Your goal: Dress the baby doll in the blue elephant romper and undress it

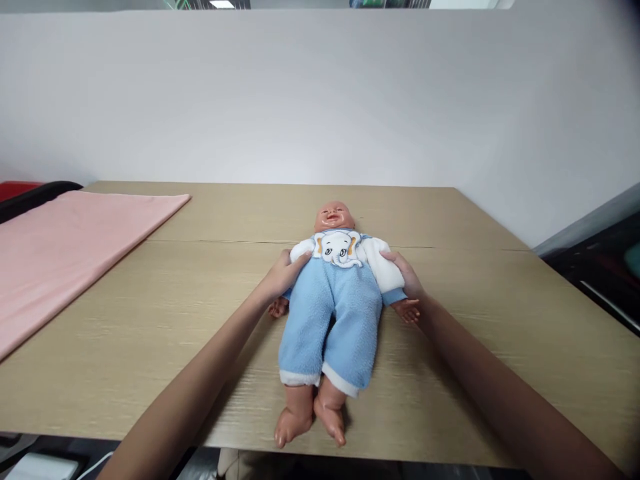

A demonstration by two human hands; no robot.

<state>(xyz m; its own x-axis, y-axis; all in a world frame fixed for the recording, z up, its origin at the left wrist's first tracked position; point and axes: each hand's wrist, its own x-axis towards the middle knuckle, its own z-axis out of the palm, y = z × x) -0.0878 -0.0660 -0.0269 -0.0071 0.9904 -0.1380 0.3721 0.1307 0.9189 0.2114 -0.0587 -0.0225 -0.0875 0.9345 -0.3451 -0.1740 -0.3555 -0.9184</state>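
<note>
A baby doll (333, 300) lies on its back on the wooden table (175, 287), its head toward the wall and its bare feet near the front edge. It wears blue trousers and a white and blue top with an elephant face on the chest. My left hand (287, 272) grips the doll's sleeve and side at the left, thumb on top. At the right, my right hand (404, 272) is closed around the doll's other white sleeve. The undersides of both hands are hidden behind the doll's arms.
A pink cloth (75, 247) is spread over the table's left side. Behind the table rises a pale wall (300, 100). A dark container (600, 260) stands past the right edge, and a black-rimmed red object (20, 191) is at the far left.
</note>
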